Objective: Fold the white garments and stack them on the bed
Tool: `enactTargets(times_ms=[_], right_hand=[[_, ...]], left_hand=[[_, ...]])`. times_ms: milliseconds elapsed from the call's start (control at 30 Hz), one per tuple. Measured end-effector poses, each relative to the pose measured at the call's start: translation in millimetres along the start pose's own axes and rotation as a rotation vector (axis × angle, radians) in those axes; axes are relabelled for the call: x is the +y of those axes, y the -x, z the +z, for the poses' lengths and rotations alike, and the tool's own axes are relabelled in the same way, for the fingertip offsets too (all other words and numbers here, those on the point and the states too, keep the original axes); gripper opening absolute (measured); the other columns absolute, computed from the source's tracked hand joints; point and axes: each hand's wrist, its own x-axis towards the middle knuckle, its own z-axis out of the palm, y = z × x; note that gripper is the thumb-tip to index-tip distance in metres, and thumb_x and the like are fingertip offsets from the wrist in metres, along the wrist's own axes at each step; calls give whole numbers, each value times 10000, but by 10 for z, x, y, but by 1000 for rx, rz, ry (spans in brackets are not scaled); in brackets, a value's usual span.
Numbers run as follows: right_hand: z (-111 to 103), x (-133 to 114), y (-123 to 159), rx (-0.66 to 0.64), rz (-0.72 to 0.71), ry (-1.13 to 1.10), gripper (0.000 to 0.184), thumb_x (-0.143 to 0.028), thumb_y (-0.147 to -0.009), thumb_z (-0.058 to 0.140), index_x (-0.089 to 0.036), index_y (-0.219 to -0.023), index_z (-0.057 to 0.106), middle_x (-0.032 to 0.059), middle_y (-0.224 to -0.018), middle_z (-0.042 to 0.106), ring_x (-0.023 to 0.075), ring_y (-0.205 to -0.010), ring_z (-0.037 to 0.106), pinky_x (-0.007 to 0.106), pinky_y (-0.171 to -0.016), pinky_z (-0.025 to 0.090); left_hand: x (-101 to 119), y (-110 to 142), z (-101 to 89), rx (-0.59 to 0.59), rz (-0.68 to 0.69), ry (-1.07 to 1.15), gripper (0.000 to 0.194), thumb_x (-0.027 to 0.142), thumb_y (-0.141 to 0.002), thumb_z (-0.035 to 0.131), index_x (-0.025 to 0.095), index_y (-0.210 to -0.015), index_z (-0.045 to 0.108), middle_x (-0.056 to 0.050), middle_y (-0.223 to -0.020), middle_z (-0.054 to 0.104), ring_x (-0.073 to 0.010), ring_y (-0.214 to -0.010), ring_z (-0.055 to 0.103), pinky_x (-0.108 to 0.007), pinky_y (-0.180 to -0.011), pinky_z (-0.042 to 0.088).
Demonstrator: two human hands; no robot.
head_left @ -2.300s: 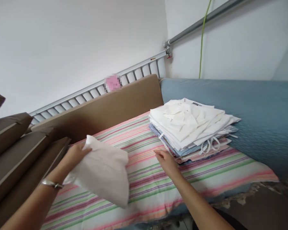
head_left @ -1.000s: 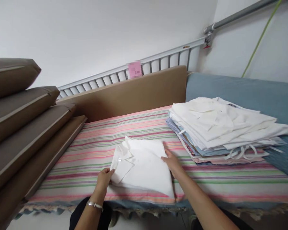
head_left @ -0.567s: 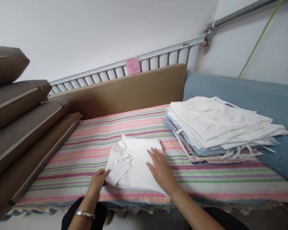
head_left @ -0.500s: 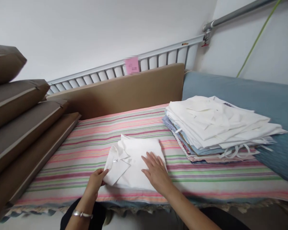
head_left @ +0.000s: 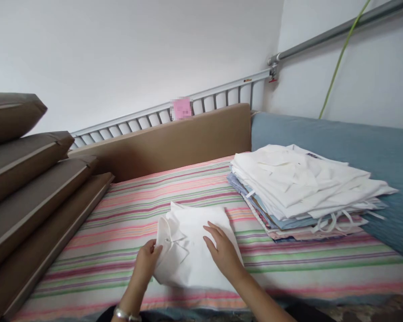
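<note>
A folded white shirt [head_left: 201, 257] lies on the striped cloth in front of me, its collar toward the left with a small button showing. My left hand [head_left: 147, 260] pinches the shirt's collar edge between thumb and fingers; a silver bracelet circles that wrist. Over the right half of the shirt, my right hand [head_left: 223, 250] has its fingers stretched out and apart, holding nothing. Whether its fingertips press on the fabric or hover just above, I cannot tell.
To the right sits a stack of folded garments [head_left: 298, 179], white ones on top. Brown cushions [head_left: 30, 179] are piled at the left. A brown board-like cushion [head_left: 174, 145] stands along the radiator [head_left: 215, 100]. A blue backrest [head_left: 339, 138] borders the right side of the striped cloth [head_left: 127, 223].
My left hand has moved up along the collar edge, and the collar stands more raised. The fingers of my right hand have lifted somewhat from lying flat. The camera view has tilted upward.
</note>
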Motion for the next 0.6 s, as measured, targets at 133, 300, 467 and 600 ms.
enactTargets(times_ms=[133,300,467,600], right_hand=[[182,-219,-82,-143,437,-535,467,-512,-759,583,-235,-1134,578,92,-1128,641,258,-1015,606,394,-815,501],[189,-162,-188,-89,653,-778,486,-330,-584,721,-163,-1030,625,56,-820,715,255,-825,659,353,-772,502],[39,-121,-140,-15,648,-792,502,-257,-597,687,-191,-1089,614,57,-940,717,254,-933,642,377,-896,455],[-63,-164,-50,-4,607,-825,453,-307,-610,715,-190,-1042,649,75,-1012,704,259,-986,627,377,-941,428]], left_hand=[[632,395,467,-55,276,-399,322,221,-786,403,208,-1015,629,-103,-957,697,-223,-892,636,-320,-794,449],[997,645,805,-380,397,-402,241,252,-784,480,232,-946,657,-72,-875,682,-199,-797,620,-304,-729,463],[710,-136,404,19,383,-246,269,304,-844,423,180,-941,641,-80,-915,662,-179,-818,601,-308,-762,481],[503,-926,215,119,445,-629,440,82,-787,401,150,-1201,530,-132,-1219,560,-217,-1131,505,-382,-967,406]])
